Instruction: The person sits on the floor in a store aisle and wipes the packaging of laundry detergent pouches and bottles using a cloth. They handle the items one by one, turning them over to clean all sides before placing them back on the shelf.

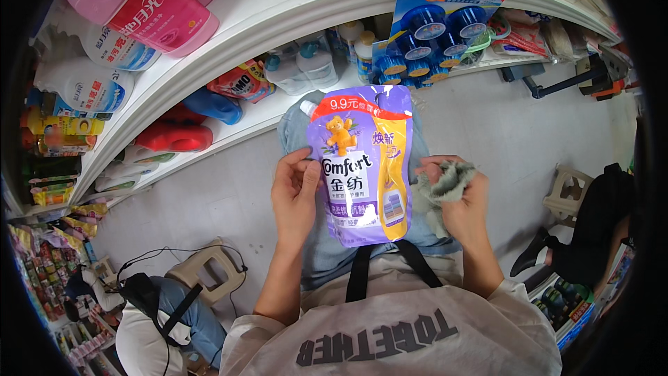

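Note:
A purple Comfort fabric softener refill pouch with a white spout at its upper left corner stands out in front of my lap. Fingers of my left hand are curled at the pouch's left edge, the thumb along its side. My right hand, to the right of the pouch, holds a crumpled grey-green cloth that hangs down below the fingers. Blue denim over my legs shows behind the pouch. Whether the left fingers reach behind the pouch is hidden.
Ahead curves a white shelf with pink detergent bottles, and a lower level holds a red bottle. Blue toilet cleaner packs hang at its edge. Another person sits at lower left beside a beige stool; a person in black is at right.

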Demonstrator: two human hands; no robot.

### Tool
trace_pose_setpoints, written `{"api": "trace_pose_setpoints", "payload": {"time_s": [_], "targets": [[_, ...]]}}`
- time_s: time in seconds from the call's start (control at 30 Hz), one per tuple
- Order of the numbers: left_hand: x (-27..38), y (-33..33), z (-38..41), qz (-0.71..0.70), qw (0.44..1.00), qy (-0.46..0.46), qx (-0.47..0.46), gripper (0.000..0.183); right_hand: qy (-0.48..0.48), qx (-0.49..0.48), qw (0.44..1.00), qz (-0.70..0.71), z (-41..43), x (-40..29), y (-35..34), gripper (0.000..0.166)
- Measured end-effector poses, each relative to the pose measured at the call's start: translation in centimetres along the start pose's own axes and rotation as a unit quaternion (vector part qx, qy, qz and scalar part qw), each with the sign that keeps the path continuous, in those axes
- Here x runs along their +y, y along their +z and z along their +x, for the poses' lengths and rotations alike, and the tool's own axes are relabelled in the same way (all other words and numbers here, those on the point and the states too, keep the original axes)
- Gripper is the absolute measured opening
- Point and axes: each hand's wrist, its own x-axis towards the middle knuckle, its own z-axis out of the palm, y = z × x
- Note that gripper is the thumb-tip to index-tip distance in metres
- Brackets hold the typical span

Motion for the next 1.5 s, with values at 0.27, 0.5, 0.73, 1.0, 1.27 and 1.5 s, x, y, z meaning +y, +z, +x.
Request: {"api": "trace_pose_setpoints", "payload": {"time_s": [0.27, 0.5, 0.73, 1.0, 1.27, 1.5], "targets": [[-0.4, 0.5, 1.6, 0.059, 0.997, -0.006, 0.054, 0.025, -0.275, -0.173, 0.935, -0.144, -2.6, -2.0, 2.8, 0.048], [-1.1, -0.1, 2.1, 0.036, 0.998, 0.000, 0.061, 0.023, -0.381, -0.262, 0.814, -0.351, 0.9, 1.2, 9.4, 0.059], [-1.3, 0.9, 1.9, -0.035, 0.993, -0.019, 0.114, 0.015, -0.415, -0.104, 0.818, -0.383, 10.9, 1.8, 12.2, 0.055], [-1.8, 0.8, 1.5, -0.019, 0.992, 0.002, 0.123, 0.017, -0.370, -0.160, 0.827, -0.392, 5.2, 1.3, 7.4, 0.055], [-2.3, 1.0, 1.7, -0.020, 0.992, 0.011, 0.121, 0.015, -0.319, -0.285, 0.841, -0.331, -4.5, 3.7, 2.4, 0.051], [-2.4, 1.2, 2.1, 0.017, 0.991, 0.052, 0.126, 0.016, -0.364, -0.227, 0.847, -0.313, 1.1, 2.1, 6.3, 0.050]]}}
